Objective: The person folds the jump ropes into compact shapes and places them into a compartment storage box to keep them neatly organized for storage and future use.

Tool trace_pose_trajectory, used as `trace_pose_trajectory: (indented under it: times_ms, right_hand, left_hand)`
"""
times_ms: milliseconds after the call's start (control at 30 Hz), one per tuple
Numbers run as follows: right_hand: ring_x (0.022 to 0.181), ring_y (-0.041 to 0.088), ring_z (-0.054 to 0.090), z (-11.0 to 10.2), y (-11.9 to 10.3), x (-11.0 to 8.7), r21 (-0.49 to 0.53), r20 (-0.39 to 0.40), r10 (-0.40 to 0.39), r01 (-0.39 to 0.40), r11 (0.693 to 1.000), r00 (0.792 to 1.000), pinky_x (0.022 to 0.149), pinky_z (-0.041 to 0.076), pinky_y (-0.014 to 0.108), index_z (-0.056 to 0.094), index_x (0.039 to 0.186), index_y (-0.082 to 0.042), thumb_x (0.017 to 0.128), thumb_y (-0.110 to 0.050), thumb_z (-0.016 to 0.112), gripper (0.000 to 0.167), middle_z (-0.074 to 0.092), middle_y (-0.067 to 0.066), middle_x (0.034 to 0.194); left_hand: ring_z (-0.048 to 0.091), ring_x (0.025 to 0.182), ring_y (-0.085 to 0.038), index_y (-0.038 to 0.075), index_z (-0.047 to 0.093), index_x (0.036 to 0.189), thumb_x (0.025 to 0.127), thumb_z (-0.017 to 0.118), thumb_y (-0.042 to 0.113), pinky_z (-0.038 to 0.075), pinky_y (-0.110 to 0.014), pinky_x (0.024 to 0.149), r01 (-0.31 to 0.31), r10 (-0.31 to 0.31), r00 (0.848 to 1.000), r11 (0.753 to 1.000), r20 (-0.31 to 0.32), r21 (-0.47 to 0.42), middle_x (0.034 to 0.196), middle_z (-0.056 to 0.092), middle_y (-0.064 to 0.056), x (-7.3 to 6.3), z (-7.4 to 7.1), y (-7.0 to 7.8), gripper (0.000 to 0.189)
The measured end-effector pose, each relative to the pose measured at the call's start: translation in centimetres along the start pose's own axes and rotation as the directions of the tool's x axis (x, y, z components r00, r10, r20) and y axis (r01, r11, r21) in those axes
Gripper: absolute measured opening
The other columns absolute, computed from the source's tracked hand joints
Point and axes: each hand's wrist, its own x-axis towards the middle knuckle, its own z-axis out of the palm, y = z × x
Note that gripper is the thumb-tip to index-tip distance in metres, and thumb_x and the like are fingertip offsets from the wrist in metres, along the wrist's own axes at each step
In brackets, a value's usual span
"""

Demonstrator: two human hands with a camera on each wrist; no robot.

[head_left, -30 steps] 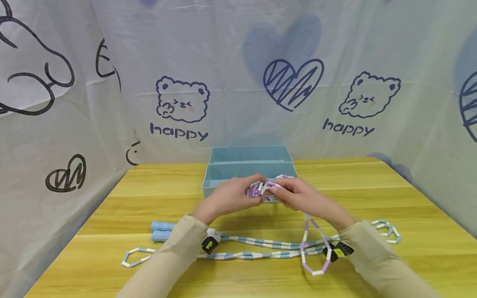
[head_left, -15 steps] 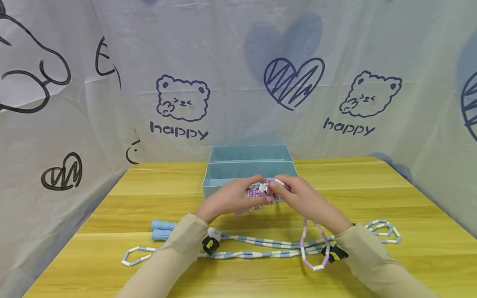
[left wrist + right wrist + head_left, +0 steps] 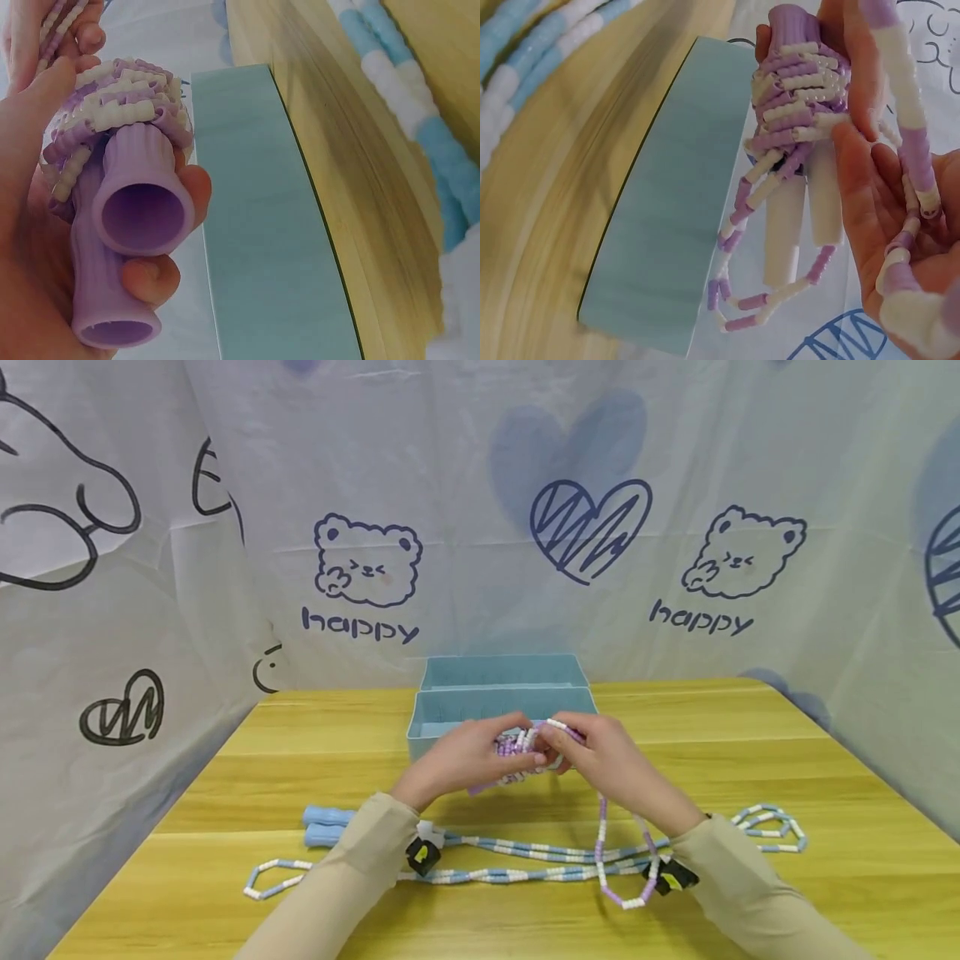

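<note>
Above the bench (image 3: 240,777), before the box (image 3: 487,702), the handles (image 3: 139,156) of the purple rope (image 3: 516,744) are clasped in the grip of the left hand (image 3: 467,753), its strand (image 3: 909,101) in the right hand (image 3: 603,747). Several turns (image 3: 124,112) look done; a hanging loop (image 3: 633,903) seems left to be wound.

"happy" stands twice on the white cloth (image 3: 465,585), once beneath each bear drawing (image 3: 367,564).

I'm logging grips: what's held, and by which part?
A purple-and-white jump rope: the left hand grips its handles and wound cord; the right hand holds a loose strand.
</note>
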Motion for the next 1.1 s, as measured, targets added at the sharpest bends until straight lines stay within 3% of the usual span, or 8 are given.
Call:
trace_pose_trajectory:
  times_ms: [267, 400, 500, 633, 833, 933, 1100]
  right_hand:
    - [0.053, 0.023, 0.056, -0.9, -0.3, -0.1, 0.009, 0.045, 0.037, -0.037, 0.999, 0.998, 0.049, 0.05, 0.034, 0.069, 0.099, -0.015, 0.101, -0.033, 0.057, 0.022, 0.061, 0.003, 0.068]
    - [0.045, 0.02, 0.044, -2.0, -0.4, -0.3, 0.06, 0.036, 0.11, -0.112, 0.992, 0.993, 0.041, 0.04, 0.028, 0.069, 0.108, -0.015, 0.097, -0.032, 0.064, 0.021, 0.057, 0.007, 0.066]
    - [0.049, 0.017, 0.041, -3.2, -0.4, -0.4, 0.035, 0.023, 0.139, -0.14, 0.99, 0.99, 0.043, 0.036, 0.025, 0.069, 0.111, -0.016, 0.096, -0.032, 0.066, 0.022, 0.058, 0.006, 0.072]
    - [0.061, 0.022, 0.047, -5.1, -0.1, -0.5, -0.051, -0.003, 0.116, -0.116, 0.992, 0.993, 0.051, 0.039, 0.026, 0.069, 0.112, -0.016, 0.095, -0.029, 0.067, 0.021, 0.057, 0.007, 0.077]
    - [0.075, 0.026, 0.052, -7.2, 1.0, -0.7, -0.105, -0.039, 0.101, -0.104, 0.989, 0.994, 0.061, 0.044, 0.027, 0.069, 0.114, -0.014, 0.095, -0.029, 0.068, 0.024, 0.066, 0.005, 0.099]
    - [0.073, 0.024, 0.051, -7.9, 1.6, -0.7, -0.097, -0.056, 0.106, -0.111, 0.989, 0.993, 0.06, 0.043, 0.027, 0.07, 0.112, -0.013, 0.095, -0.028, 0.067, 0.023, 0.067, 0.004, 0.099]
    - [0.061, 0.022, 0.05, -8.6, 3.1, -0.7, -0.069, -0.087, 0.168, -0.174, 0.982, 0.982, 0.055, 0.044, 0.03, 0.071, 0.106, -0.011, 0.096, -0.03, 0.066, 0.021, 0.063, 0.009, 0.082]
  left_hand:
    - [0.053, 0.04, -0.018, 0.032, 0.054, 0.114, 0.096, 0.054, 0.052, 0.047, -0.034, 0.039, 0.07, -0.07, 0.997, 0.996, -0.014, 0.045, 0.075, 0.062, 0.002, -0.2, 0.2, 0.4, 0.026]
    - [0.051, 0.04, -0.017, 0.032, 0.055, 0.117, 0.095, 0.055, 0.046, 0.043, -0.031, 0.035, 0.097, -0.096, 0.995, 0.993, -0.015, 0.066, 0.075, 0.063, 0.002, -0.2, 0.1, 0.3, 0.025]
    - [0.05, 0.04, -0.016, 0.033, 0.055, 0.117, 0.095, 0.055, 0.045, 0.041, -0.03, 0.034, 0.098, -0.098, 0.995, 0.992, -0.009, 0.084, 0.074, 0.063, 0.003, -0.2, 0.0, 0.3, 0.026]
    - [0.051, 0.041, -0.017, 0.033, 0.056, 0.119, 0.094, 0.056, 0.046, 0.041, -0.03, 0.034, 0.095, -0.096, 0.995, 0.992, 0.006, 0.087, 0.077, 0.064, 0.004, -0.3, -0.2, 0.5, 0.028]
    - [0.054, 0.052, -0.014, 0.035, 0.057, 0.127, 0.093, 0.058, 0.045, 0.044, -0.031, 0.045, 0.073, -0.076, 0.997, 0.992, 0.024, 0.106, 0.085, 0.064, 0.006, -0.4, -0.7, 0.3, 0.035]
    - [0.048, 0.054, -0.011, 0.034, 0.056, 0.13, 0.095, 0.059, 0.043, 0.041, -0.03, 0.048, 0.031, -0.034, 0.998, 0.997, 0.053, 0.066, 0.079, 0.063, 0.006, -0.4, -0.9, 0.0, 0.036]
    - [0.039, 0.051, -0.01, 0.034, 0.055, 0.13, 0.097, 0.059, 0.038, 0.036, -0.027, 0.047, -0.016, 0.022, 0.996, 0.997, 0.091, -0.072, 0.071, 0.055, 0.001, -0.5, -1.3, -0.1, 0.033]
